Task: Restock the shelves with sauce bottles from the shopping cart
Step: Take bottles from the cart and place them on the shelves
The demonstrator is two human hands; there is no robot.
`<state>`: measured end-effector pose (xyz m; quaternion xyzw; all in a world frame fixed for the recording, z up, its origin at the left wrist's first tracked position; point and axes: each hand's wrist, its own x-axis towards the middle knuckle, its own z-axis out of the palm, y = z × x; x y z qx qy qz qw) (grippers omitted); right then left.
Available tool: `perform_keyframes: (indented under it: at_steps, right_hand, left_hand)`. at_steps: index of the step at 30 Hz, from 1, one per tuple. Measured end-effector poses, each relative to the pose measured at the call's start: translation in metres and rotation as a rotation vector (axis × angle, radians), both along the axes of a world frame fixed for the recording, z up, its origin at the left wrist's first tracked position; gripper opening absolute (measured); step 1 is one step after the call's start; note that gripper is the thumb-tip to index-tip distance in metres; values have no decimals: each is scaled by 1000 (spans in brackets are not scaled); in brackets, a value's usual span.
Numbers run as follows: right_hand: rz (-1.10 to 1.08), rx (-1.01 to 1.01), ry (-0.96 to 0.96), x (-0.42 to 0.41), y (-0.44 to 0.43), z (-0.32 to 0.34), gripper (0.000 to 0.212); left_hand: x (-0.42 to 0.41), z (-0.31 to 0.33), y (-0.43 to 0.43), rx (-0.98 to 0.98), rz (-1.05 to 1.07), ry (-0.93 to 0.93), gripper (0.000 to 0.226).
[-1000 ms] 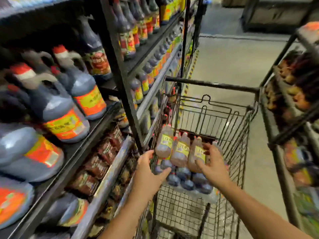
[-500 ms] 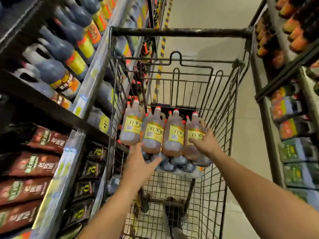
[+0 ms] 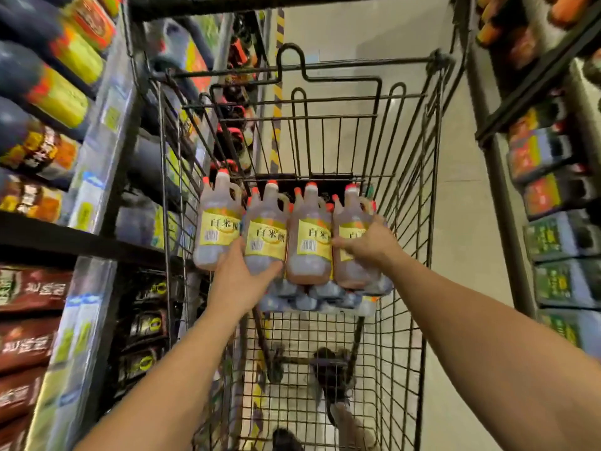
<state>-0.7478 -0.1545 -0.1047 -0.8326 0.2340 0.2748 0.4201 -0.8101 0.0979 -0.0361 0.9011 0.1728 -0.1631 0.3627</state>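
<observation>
A plastic-wrapped pack of pale sauce bottles (image 3: 309, 245) with yellow labels and red caps sits in the black wire shopping cart (image 3: 403, 288), bottoms toward me. My left hand (image 3: 240, 284) holds the pack's lower left, fingers wrapped around a bottle's base. My right hand (image 3: 367, 242) grips the rightmost bottle from above and the side. The pack looks raised off the cart floor, tilted. Rows of bottles behind the front four are mostly hidden.
The left shelves (image 3: 87, 196) hold dark soy-sauce jugs (image 3: 48, 96) above and brown and black pouches (image 3: 29, 288) below. Right shelves (image 3: 549, 196) carry colourful boxes and orange-capped bottles. The cart handle bar (image 3: 260, 1) crosses the top. Bare aisle floor (image 3: 357, 34) lies beyond.
My view has tipped down and closer to the cart. Both hands stay on the pack, which now sits a little higher and nearer to me.
</observation>
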Motion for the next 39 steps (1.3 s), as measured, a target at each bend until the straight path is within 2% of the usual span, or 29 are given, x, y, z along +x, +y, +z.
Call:
perform_keyframes:
  at_steps: [3, 5, 10, 15, 22, 26, 29, 34, 39]
  right_hand:
    - [-3, 17, -70, -10, -2, 9, 100]
    - [10, 14, -129, -16, -2, 18, 96]
    - [31, 10, -290, -27, -5, 50, 113]
    - [39, -6, -439, -45, -13, 83, 116]
    - [72, 47, -475, -61, -26, 98, 118]
    - [96, 48, -467, -65, -31, 96, 118]
    - [98, 62, -475, -68, -32, 94, 119]
    - [76, 70, -476, -72, -32, 94, 118]
    - [79, 78, -489, -78, -27, 104, 119]
  left_hand:
    - [9, -2, 1, 24, 11, 31, 63]
    - [15, -4, 0, 30, 10, 30, 57]
    - [37, -17, -9, 125, -38, 31, 71]
    - [56, -27, -19, 349, -109, 99, 86]
    - [84, -43, -26, 431, -66, 251, 107]
    - [99, -50, -28, 460, -94, 356, 127]
    - [106, -53, -25, 454, -91, 408, 129]
    - [92, -53, -28, 411, 31, 295, 114]
    - [70, -37, -19, 193, 105, 95, 105]
